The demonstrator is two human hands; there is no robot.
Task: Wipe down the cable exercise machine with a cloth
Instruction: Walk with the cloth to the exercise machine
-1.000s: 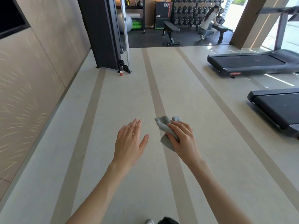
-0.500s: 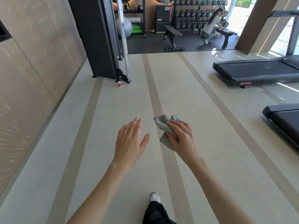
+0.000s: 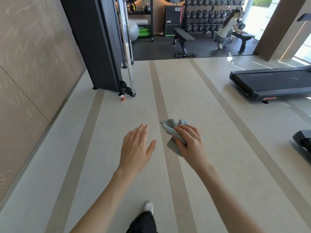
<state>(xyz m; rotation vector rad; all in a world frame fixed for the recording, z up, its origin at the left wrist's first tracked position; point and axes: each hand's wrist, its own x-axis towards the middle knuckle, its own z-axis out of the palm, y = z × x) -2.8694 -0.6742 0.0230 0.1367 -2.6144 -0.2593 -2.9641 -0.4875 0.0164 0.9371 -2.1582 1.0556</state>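
A tan panelled wall point(image 3: 28, 68) runs down the left edge above the pale striped floor point(image 3: 117, 125). The cable exercise machine point(image 3: 94, 41) stands against it, a tall black column with a silver perforated rail point(image 3: 125, 41) along its right side and black pulleys at its foot. No writing can be read on it. A small red paper cup point(image 3: 123, 98) sits on the floor just beside the base.

The left hand point(image 3: 136, 148) is held out palm down over the floor, fingers straight and together, thumb spread, holding nothing. Below it a light shoe point(image 3: 148, 206) and a dark trouser leg step forward. The grey-blue cloth point(image 3: 170, 130) is bunched in the right hand point(image 3: 191, 145), whose fingers curl over it and pinch it against the palm. It is well apart from the machine.

Farther back, a grey exercise ball point(image 3: 133, 31) lies under a shelf. A black box point(image 3: 173, 15) carries white marks that look like "20", seemingly reversed; a lower white word is too blurred to read. A black bench point(image 3: 183, 37) stands before a dumbbell rack point(image 3: 207, 15), and a person point(image 3: 225, 29) crouches at a second bench. On the right a black treadmill point(image 3: 272, 84) bears a red label strip, unreadable, with another treadmill point(image 3: 303, 140) nearer.
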